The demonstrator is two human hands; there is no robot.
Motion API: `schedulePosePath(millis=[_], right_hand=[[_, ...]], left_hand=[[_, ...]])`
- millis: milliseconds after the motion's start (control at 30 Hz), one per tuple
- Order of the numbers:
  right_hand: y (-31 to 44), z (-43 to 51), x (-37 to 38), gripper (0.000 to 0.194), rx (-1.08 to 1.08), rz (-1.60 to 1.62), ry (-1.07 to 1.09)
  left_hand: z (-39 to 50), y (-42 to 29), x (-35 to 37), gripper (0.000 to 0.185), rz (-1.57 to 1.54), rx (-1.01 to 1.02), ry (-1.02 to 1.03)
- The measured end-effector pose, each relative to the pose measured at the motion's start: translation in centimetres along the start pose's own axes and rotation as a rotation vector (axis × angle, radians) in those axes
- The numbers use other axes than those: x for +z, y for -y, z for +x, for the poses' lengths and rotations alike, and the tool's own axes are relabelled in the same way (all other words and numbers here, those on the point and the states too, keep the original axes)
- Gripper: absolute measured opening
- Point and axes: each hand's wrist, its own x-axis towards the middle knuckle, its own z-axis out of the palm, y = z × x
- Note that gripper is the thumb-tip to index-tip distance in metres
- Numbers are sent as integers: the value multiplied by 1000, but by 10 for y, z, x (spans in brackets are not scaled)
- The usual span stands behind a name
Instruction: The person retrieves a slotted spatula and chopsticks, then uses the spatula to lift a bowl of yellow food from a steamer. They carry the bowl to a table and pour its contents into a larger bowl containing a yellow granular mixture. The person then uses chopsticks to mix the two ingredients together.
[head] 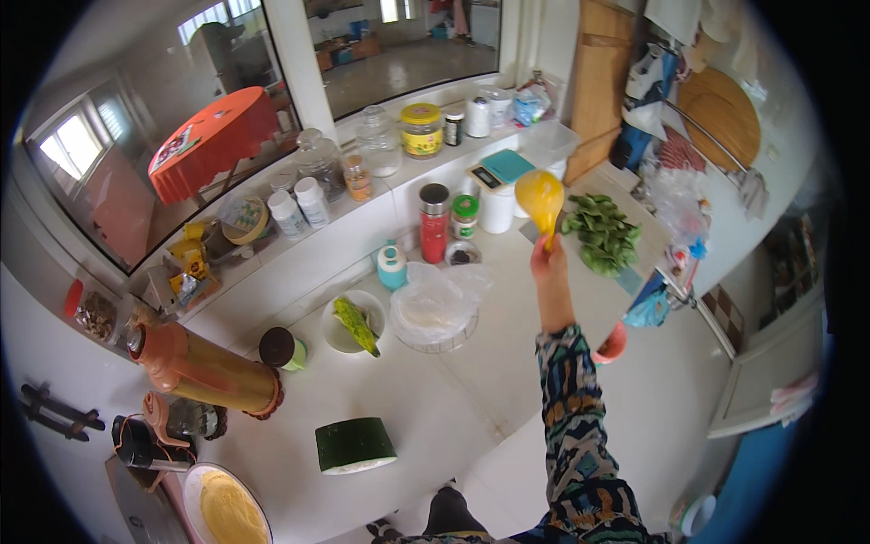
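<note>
My right hand [549, 262] is stretched out over the white counter [442, 401], its fingers closed round the narrow end of a yellow ladle-shaped scoop [539, 194]. Just right of the scoop lies a heap of green leafy vegetables [603, 234]. A kitchen scale [501, 168] with a teal top is behind it. Nearer to me, a cut piece of dark green winter melon [355, 444] rests on the counter. A green bumpy gourd [355, 325] lies across a white bowl [333, 343]. Beside that, a clear plastic bag [431, 306] sits on a round wire rack [442, 343]. My left hand is out of view.
A red thermos flask [433, 224], a green-lidded jar [465, 214] and a teal bottle [392, 266] stand along the back. At left are a large vacuum flask [204, 370], a lidded cup [282, 348] and a basin of yellow flour [228, 506]. Jars line the sill [272, 255].
</note>
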Motion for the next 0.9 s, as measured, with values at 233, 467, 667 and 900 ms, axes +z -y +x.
schedulePosePath(millis=[233, 467, 667, 900], right_hand=[[-40, 91, 60, 21, -58, 16, -160], [13, -26, -8, 17, -632, -584, 72], [31, -135, -139, 9, -797, -1538, 62], [69, -126, -201, 25, -818, -1651, 122]], left_hand=[[6, -42, -16, 46, 282, -114, 62], [2, -32, -9, 37, 37, -90, -28], [-3, -2, 6, 31, -30, 39, 13], [-31, -18, 21, 15, 197, -153, 284]])
